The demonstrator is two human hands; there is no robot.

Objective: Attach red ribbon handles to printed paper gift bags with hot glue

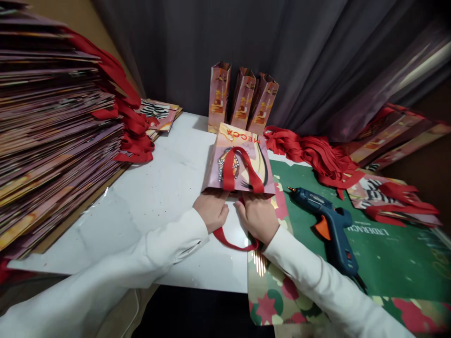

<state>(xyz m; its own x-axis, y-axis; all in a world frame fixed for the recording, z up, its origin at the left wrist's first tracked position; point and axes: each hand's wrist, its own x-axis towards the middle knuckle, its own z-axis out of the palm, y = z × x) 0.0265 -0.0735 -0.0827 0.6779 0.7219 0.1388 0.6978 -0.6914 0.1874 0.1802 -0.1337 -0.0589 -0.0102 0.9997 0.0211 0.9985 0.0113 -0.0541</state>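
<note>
A pink patterned paper bag (243, 164) lies on the white table, its opening towards me. One red ribbon handle (229, 171) loops over its upper face; another red ribbon (232, 245) curves below my hands. My left hand (211, 211) is at the left part of the bag's mouth, fingertips hidden inside or under the edge. My right hand (260, 217) is at the right part of the mouth, its fingers also hidden by the bag. Both thumbs show, pointing inward, and the hands are slightly apart. Whether the hidden fingers grip anything cannot be made out.
A tall stack of flat bags (59, 136) fills the left side. Three upright bags (243, 98) stand behind. Red ribbons (317, 155) lie at the back right. A blue glue gun (333, 225) rests on a green sheet (380, 263), near my right forearm.
</note>
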